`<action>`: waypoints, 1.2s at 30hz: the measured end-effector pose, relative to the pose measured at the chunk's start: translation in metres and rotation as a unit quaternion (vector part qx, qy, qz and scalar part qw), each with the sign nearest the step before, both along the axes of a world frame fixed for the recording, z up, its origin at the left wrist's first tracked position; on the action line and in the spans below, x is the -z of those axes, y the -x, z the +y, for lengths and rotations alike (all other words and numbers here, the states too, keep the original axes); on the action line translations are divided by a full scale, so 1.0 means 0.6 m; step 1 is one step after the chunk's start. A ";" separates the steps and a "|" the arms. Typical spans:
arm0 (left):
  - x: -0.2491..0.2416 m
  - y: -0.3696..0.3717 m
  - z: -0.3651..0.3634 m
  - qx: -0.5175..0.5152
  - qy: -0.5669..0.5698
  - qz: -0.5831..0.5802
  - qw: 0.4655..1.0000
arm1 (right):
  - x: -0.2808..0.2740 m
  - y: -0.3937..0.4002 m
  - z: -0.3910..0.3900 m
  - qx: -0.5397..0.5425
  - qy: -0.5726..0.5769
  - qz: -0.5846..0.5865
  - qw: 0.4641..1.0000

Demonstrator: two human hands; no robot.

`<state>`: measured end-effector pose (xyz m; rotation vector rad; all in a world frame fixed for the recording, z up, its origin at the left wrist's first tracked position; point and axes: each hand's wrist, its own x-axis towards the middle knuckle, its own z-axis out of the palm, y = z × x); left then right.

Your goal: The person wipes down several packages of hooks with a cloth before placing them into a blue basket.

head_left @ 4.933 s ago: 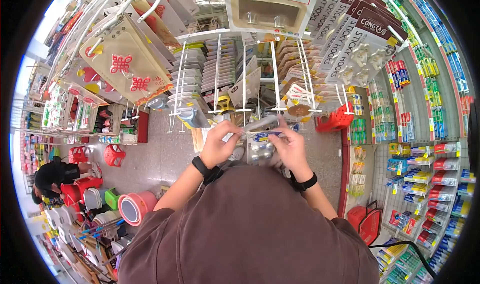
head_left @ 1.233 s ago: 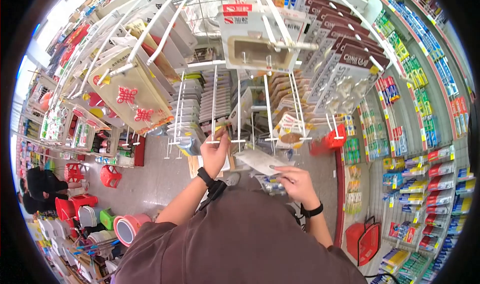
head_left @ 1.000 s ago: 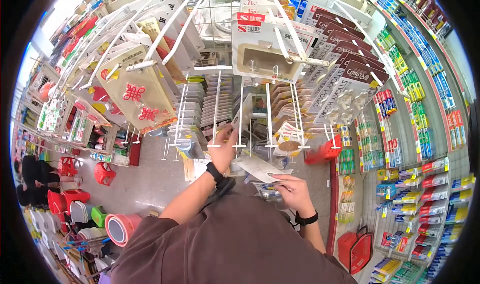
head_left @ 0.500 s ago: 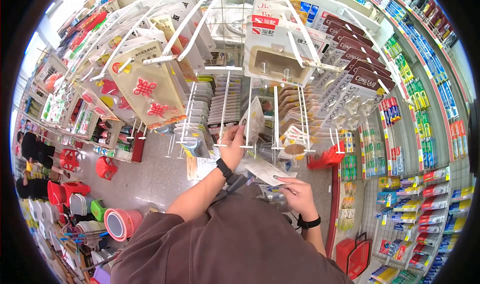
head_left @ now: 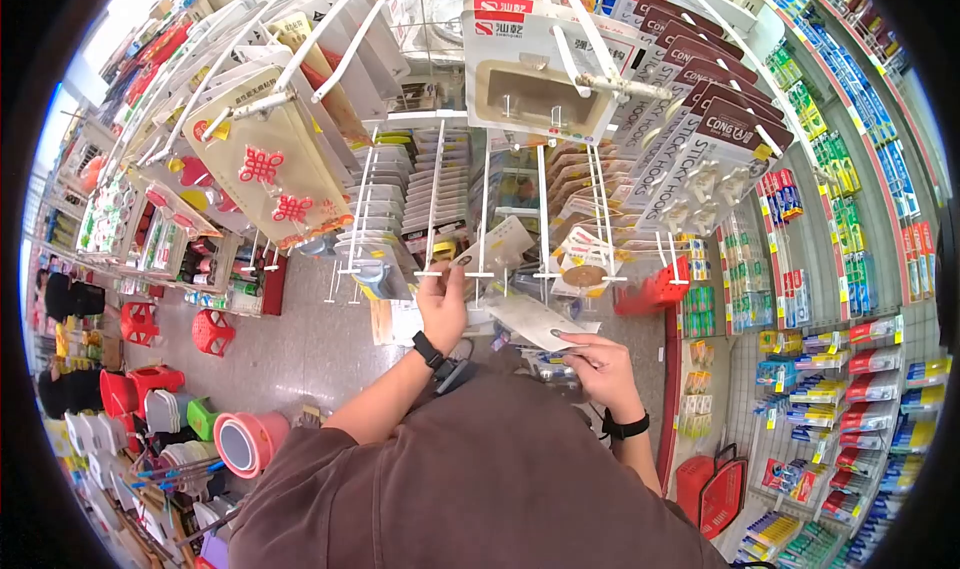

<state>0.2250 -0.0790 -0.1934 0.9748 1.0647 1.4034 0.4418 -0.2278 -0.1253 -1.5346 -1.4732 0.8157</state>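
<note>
My left hand is raised among the lower display hooks, fingers closed. Between its fingertips is the edge of a pale carded package, which tilts to the right; what is on the card is too small to tell. My right hand is lower and to the right. Its thumb and fingers pinch the right end of a flat white card with faint print, held slanting in front of my chest. Rows of grey-white carded packs hang just above my left hand.
White prong hooks stick out towards me. Sticky-hook packs hang at upper right, and a beige pack with red knots at upper left. A red basket stands at lower right; a pink bucket is on the left.
My left hand has moved left and slightly down, and the package at its fingertips has tipped from near upright to a slant. The right hand and white card have barely moved.
</note>
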 end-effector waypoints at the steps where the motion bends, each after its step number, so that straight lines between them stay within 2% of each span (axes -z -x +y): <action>1: -0.006 0.013 -0.006 -0.002 0.003 0.001 1.000 | 0.001 -0.002 -0.001 -0.002 0.003 0.001 1.000; 4: -0.006 0.047 -0.013 0.055 -0.019 0.053 0.997 | -0.001 -0.009 0.002 -0.010 -0.002 0.003 1.000; 7: -0.032 0.080 -0.035 0.049 -0.134 0.201 0.969 | -0.009 -0.017 0.004 -0.012 0.007 0.001 1.000; 12: -0.046 0.124 -0.078 0.016 -0.157 0.224 0.962 | -0.003 -0.042 -0.001 -0.042 0.033 0.006 0.999; 16: -0.065 0.147 -0.109 0.024 -0.120 0.246 0.961 | 0.000 -0.063 -0.009 -0.082 0.030 0.016 0.996; 18: -0.073 0.146 -0.125 0.031 -0.036 0.195 0.980 | 0.009 -0.073 -0.012 -0.085 0.043 0.033 0.995; 23: -0.049 0.099 -0.133 0.082 0.029 0.174 0.981 | 0.031 -0.111 -0.057 -0.049 0.079 0.074 0.993; 25: -0.042 0.057 -0.126 0.089 0.045 0.120 0.988 | 0.024 -0.130 -0.083 -0.017 0.079 0.072 0.994; 31: -0.032 -0.034 -0.070 0.155 -0.017 0.152 0.976 | 0.022 -0.158 -0.154 0.075 0.067 0.077 0.992; 34: -0.031 -0.080 -0.041 0.127 -0.006 0.063 0.990 | 0.016 -0.150 -0.167 0.120 0.080 0.116 0.983; 36: -0.021 -0.092 -0.025 0.119 -0.024 0.074 0.990 | 0.014 -0.146 -0.171 0.134 0.050 0.104 0.984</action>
